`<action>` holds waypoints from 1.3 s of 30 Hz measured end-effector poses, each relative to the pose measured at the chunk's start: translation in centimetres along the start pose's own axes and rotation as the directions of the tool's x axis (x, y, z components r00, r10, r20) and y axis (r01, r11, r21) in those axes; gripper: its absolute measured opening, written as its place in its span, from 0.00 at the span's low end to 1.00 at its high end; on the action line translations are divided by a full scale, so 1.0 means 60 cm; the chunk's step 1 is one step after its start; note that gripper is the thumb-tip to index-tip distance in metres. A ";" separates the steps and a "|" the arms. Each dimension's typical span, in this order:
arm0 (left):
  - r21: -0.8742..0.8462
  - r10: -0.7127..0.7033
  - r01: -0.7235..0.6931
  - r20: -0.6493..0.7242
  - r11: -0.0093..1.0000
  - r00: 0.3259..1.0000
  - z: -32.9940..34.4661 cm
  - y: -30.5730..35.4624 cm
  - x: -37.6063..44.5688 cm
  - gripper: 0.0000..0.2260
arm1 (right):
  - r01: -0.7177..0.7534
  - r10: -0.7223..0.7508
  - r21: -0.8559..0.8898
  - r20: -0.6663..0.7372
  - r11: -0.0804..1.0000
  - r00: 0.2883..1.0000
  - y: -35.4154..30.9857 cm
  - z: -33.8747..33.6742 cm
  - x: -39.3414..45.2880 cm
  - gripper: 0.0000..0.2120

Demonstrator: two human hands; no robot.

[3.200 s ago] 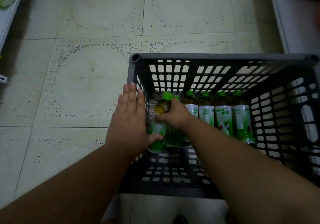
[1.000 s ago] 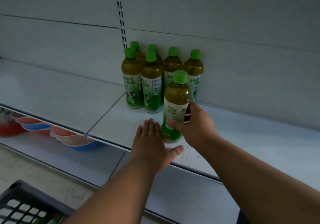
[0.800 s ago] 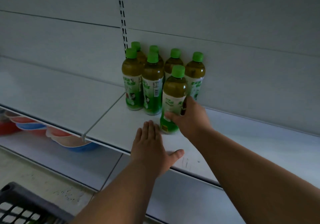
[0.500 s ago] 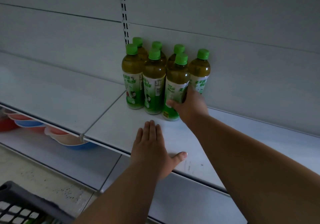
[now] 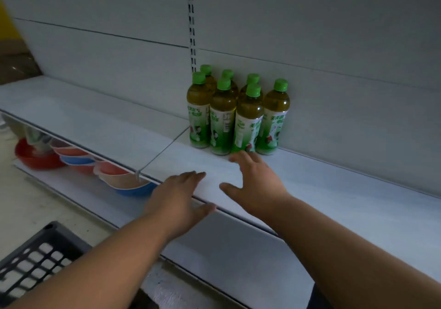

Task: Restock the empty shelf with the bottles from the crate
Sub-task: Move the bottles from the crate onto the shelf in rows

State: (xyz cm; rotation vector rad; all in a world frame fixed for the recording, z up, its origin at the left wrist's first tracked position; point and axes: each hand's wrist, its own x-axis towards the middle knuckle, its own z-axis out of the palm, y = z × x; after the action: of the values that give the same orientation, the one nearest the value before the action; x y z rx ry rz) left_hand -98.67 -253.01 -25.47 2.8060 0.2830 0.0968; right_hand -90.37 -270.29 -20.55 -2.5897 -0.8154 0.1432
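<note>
Several green-capped tea bottles [image 5: 224, 120] stand in two rows at the back of the white shelf [image 5: 334, 189], against the back panel. The front row's rightmost bottle [image 5: 248, 122] stands upright and free. My right hand [image 5: 255, 182] hovers just in front of it with fingers spread, holding nothing. Near the shelf's front edge my left hand [image 5: 179, 199] lies flat, fingers straight. A corner of the dark plastic crate [image 5: 35, 258] shows at the lower left; its contents are out of view.
Red, blue and orange plastic basins [image 5: 78, 158] are stacked on the lower shelf at the left. A slotted upright rail [image 5: 191, 22] runs up the back panel. A wire divider [image 5: 164, 148] crosses the shelf left of the bottles.
My right hand pushed the bottle back into the front row, then let go and drew back toward me. My left hand stayed at the shelf's front edge.
</note>
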 end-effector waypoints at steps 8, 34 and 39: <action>0.162 -0.328 0.344 -0.120 0.925 0.937 -0.095 -0.110 -0.258 0.36 | 0.410 -0.355 -0.170 0.279 0.896 0.892 -0.217 0.076 -0.056 0.35; 0.009 -0.926 0.932 -0.111 0.362 0.361 0.115 -0.444 -0.751 0.47 | 0.648 -0.447 0.113 0.810 0.753 0.378 -0.568 0.634 -0.209 0.35; 0.071 -0.929 0.934 -0.107 0.349 0.355 0.163 -0.521 -0.772 0.52 | 0.454 -0.307 0.094 0.852 0.886 0.424 -0.592 0.753 -0.203 0.34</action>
State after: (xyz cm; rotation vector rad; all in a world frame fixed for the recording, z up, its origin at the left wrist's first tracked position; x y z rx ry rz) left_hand -148.76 -236.42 -46.33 2.2562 1.9160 -0.1339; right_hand -128.91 -234.63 -46.90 -2.2567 -1.7982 1.3626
